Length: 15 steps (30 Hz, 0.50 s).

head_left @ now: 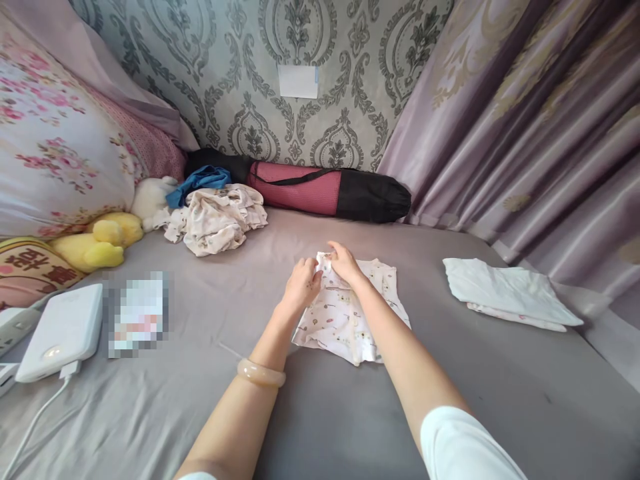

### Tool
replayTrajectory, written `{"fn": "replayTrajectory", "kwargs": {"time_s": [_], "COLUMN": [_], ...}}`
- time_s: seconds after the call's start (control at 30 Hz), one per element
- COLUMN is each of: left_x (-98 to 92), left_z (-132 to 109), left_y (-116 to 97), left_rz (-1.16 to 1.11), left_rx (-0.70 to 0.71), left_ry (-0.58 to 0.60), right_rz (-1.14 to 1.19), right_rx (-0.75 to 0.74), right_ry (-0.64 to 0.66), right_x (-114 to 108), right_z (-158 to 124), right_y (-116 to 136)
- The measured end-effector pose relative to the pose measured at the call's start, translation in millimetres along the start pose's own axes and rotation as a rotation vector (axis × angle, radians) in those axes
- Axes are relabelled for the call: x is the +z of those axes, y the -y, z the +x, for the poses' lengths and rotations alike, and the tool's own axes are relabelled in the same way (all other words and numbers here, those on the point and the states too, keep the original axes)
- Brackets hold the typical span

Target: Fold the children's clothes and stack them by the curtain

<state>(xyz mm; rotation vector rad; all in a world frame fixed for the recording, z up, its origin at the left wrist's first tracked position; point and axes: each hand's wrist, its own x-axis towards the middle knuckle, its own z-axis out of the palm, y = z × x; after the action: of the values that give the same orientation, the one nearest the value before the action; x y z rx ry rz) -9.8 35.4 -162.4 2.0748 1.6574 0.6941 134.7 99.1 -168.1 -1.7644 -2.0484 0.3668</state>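
A small white baby shirt [337, 323] with a scattered pattern of little figures lies on the grey bed sheet, partly folded. My left hand [303, 283] is closed on its upper left edge, the fingers bent round the fabric. Close beside it, my right hand [345, 265] grips the top of the same shirt near the corner, with one finger sticking out. My right forearm crosses over the shirt's right side and hides part of it. A pale bangle [261, 373] circles my left wrist.
Folded pale clothes [510, 290] lie at the right. Crumpled patterned clothes [220, 217] and a blue cloth [200, 183] are heaped at back left, beside a pink and black rolled bag [300, 189]. A white power bank [63, 330] with a cable sits at left near yellow plush toys [103, 243].
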Motion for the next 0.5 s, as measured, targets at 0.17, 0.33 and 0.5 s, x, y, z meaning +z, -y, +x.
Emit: {"fn": "replayTrajectory", "kwargs": {"time_s": [0.17, 0.33, 0.5], "left_x": [21.5, 37.9, 39.4], "left_z": [10, 7, 3], "left_y": [2, 4, 3], "left_rz": [0.152, 0.315, 0.389], "left_rx": [0.214, 0.112, 0.071], "left_ry": [0.007, 0.184, 0.169], "right_rz": [-0.081, -0.160, -0.208], "right_rx": [-0.133, -0.163, -0.142], "right_ry": [-0.051, 0.181, 0.197], "right_x": [-10, 1, 0], "right_z": [-28, -53, -60], "right_y": [-8, -4, -8]}}
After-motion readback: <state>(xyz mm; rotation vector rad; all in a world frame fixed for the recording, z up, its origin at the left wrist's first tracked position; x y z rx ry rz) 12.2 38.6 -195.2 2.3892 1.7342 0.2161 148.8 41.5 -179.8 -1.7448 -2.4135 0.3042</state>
